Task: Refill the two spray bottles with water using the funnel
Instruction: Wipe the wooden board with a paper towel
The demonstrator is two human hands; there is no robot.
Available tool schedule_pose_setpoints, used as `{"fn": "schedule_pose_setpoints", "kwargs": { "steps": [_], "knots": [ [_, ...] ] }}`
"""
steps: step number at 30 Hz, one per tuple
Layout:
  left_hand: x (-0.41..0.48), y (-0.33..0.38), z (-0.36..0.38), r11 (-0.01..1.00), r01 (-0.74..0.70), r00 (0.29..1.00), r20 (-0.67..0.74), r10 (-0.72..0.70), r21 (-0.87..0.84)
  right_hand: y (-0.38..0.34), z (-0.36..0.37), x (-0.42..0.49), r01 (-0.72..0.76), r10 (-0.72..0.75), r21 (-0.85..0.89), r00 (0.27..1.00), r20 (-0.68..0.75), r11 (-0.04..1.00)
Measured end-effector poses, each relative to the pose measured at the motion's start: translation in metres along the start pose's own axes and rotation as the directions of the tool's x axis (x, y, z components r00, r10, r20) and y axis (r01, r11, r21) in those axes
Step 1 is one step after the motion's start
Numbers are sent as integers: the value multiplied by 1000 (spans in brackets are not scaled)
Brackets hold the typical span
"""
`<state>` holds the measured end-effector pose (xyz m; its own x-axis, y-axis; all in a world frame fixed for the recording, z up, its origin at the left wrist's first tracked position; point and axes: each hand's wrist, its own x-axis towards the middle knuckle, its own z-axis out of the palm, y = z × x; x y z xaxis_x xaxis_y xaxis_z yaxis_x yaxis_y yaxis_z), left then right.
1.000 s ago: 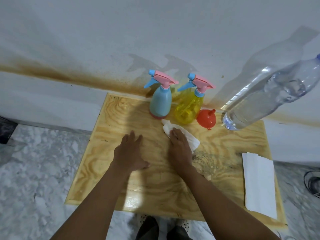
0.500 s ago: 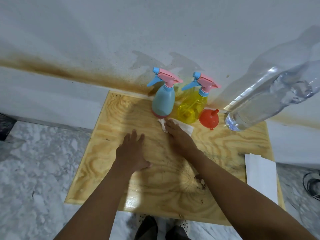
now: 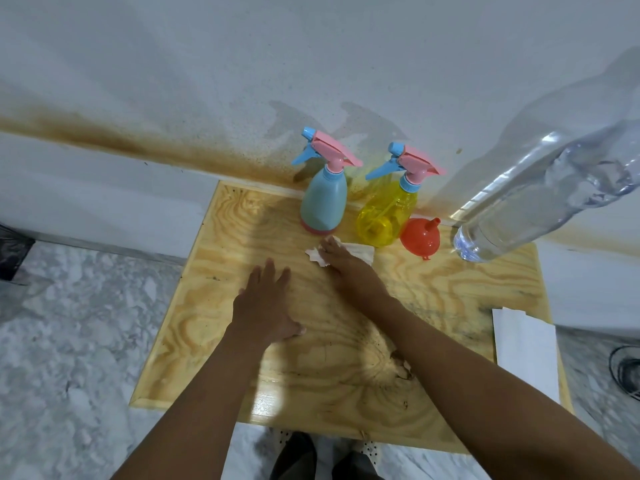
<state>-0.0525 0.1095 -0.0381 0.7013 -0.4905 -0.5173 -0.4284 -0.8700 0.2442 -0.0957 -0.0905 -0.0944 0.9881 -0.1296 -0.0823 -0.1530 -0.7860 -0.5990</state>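
- A person leans over a plywood tabletop [image 3: 242, 341] that fills the centre of the frame, set against a white wall [image 3: 311, 57] with a brown stain running in from the left.
- The left hand [image 3: 265, 308] lies flat on the wood near the middle of the frame, fingers released and spread, holding nothing.
- The right hand [image 3: 349, 268] reaches up and to the right of it, palm down, fingers pressed flat on a crumpled white tissue [image 3: 360, 252]; the fingers are extended, not clenched.
- The tissue lies just below the two spray bottles, its edges showing on both sides of the fingertips.
- A blue bottle [image 3: 323, 206] with a pink-and-blue trigger head stands upright at the far edge of the tabletop, upper centre of the frame.
- A yellow bottle [image 3: 388, 216], see-through and with the same trigger head, stands just to its right.
- A red funnel [image 3: 420, 237] lies tipped on the wood just right of the yellow bottle, spout pointing up and right.
- A large clear water bottle [image 3: 540, 199] stands at the right of the frame, looming towards the camera.
- A folded white paper [image 3: 526, 351] rests at the tabletop's right edge, lower right.
- Grey marbled floor [image 3: 69, 341] shows at the left and below.
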Motion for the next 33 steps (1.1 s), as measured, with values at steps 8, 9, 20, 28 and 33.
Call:
{"fn": "schedule_pose_setpoints", "kwargs": {
  "steps": [8,9,20,28,33],
  "knots": [
    [0,0,0,1000,2,1000,-2,-2,-23,-30,28,7,-96,104,100,991,-86,990],
    [0,0,1,1000,2,1000,0,-2,-27,-33,29,4,-43,50,117,997,-59,992],
    [2,7,1,994,62,997,41,-59,-86,-4,6,-68,-35,35,-60,999,-4,998],
    [0,19,10,988,127,992,23,-125,-91,12,-15,-77,-368,408,192,876,-258,910],
    [0,19,12,988,125,992,9,-125,-90,-11,12,-77,-304,342,185,913,-224,934]
  ]
}}
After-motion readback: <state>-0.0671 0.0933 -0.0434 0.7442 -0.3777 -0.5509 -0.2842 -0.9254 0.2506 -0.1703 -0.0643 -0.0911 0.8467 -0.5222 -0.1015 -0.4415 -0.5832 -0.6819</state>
